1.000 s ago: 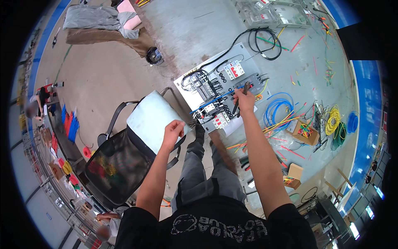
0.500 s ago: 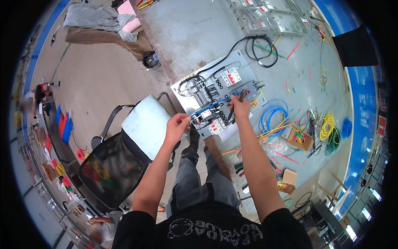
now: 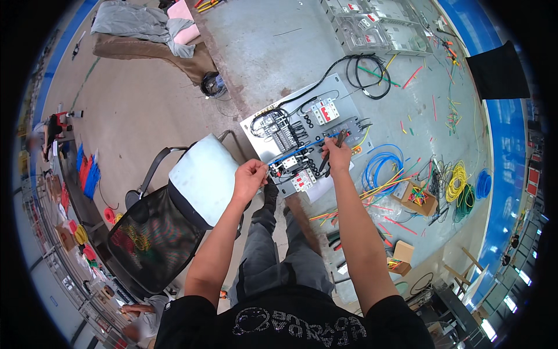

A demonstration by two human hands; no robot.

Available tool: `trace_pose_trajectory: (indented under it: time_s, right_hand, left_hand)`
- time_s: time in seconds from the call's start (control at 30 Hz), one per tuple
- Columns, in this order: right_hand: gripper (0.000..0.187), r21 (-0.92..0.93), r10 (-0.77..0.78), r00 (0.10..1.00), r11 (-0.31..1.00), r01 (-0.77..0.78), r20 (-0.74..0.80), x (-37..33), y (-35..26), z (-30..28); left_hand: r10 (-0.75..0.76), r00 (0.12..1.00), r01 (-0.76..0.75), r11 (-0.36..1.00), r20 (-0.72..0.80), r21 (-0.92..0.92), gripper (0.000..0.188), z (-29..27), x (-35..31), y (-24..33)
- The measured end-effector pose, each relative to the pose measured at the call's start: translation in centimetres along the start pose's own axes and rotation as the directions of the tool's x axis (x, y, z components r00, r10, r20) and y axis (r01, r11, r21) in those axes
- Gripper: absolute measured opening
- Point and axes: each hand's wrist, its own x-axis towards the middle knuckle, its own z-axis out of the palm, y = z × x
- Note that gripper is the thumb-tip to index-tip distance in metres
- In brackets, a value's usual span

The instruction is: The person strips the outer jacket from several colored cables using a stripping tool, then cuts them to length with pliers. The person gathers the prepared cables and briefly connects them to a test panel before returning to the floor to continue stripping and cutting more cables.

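A metal mounting panel [image 3: 265,150] carrying breakers, terminals and black wiring lies on the table in front of me. Stretched across it is a blue wire [image 3: 303,145], running from my left hand towards my right. At the panel's left edge, my left hand [image 3: 250,175] pinches the wire's end between thumb and fingers. My right hand [image 3: 337,156] is closed round dark-handled pliers [image 3: 325,164], whose head lies by the wire's far end; whether the jaws grip it cannot be made out. A white breaker with red levers [image 3: 325,111] sits beyond the wire, and another breaker [image 3: 303,181] sits nearer me.
Right of the panel lie a blue wire coil [image 3: 382,164], coloured wire pieces and a cardboard box [image 3: 423,200] of scraps. A black cable loop [image 3: 372,77] and transparent cases [image 3: 381,26] are farther back. On my left stands an office chair [image 3: 200,180].
Both hands stay almost where they were, still on the blue wire and the pliers. The pliers' head has shifted very slightly, and the whole view has moved a little.
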Motion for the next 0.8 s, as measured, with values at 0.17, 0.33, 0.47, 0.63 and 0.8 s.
trace_pose_trajectory:
  time_s: [0.17, 0.33, 0.47, 0.63, 0.8]
  right_hand:
    - [0.017, 0.01, -0.012, 1.0, 1.0, 0.012, 0.008, -0.1, 0.1, 0.0]
    - [0.017, -0.025, -0.018, 1.0, 1.0, 0.018, -0.005, -0.4, -0.1, 0.4]
    - [0.018, -0.031, -0.032, 0.999, 0.999, 0.032, -0.003, -0.3, 0.1, 0.4]
    - [0.018, -0.023, -0.038, 0.999, 0.999, 0.038, -0.005, -0.1, 0.4, 0.3]
    - [0.017, -0.066, -0.065, 0.998, 0.996, 0.064, -0.024, 0.0, 0.6, 0.5]
  left_hand:
    - [0.008, 1.0, -0.008, 1.0, 0.018, -0.009, 0.012, -0.4, -0.2, -0.1]
    - [0.021, 1.0, -0.021, 1.0, 0.02, 0.016, 0.012, -0.6, -0.3, 0.1]
    - [0.044, 0.999, -0.045, 0.997, 0.02, 0.068, 0.012, -0.7, -0.1, 0.5]
    - [0.026, 0.999, -0.028, 0.997, 0.028, 0.068, 0.013, -0.9, 0.0, 0.7]
    - [0.029, 0.999, -0.032, 0.997, 0.037, 0.072, 0.013, -1.1, 0.2, 0.7]
